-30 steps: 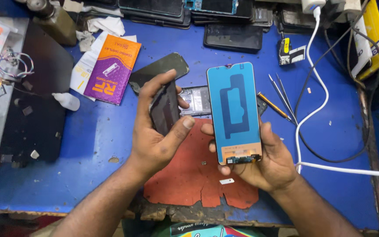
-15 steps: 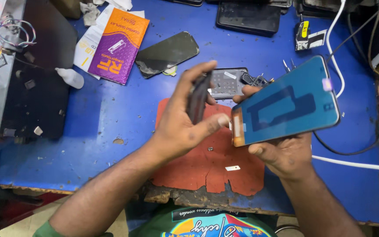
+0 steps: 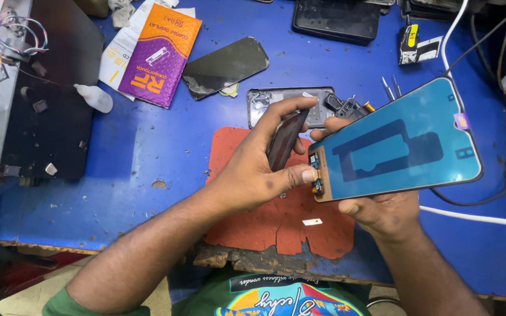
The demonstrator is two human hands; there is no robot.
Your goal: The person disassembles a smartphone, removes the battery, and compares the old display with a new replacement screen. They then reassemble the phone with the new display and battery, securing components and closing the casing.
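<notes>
Holding the blue-filmed display panel point(image 3: 399, 146) tilted on the right hand point(image 3: 382, 210), fingers closed under its lower edge above the red mat point(image 3: 276, 222), while the left hand point(image 3: 259, 169) pinches a dark phone piece point(image 3: 286, 139) edge-on, risks the panel sliding off or its flex connector point(image 3: 316, 175) getting knocked.
</notes>
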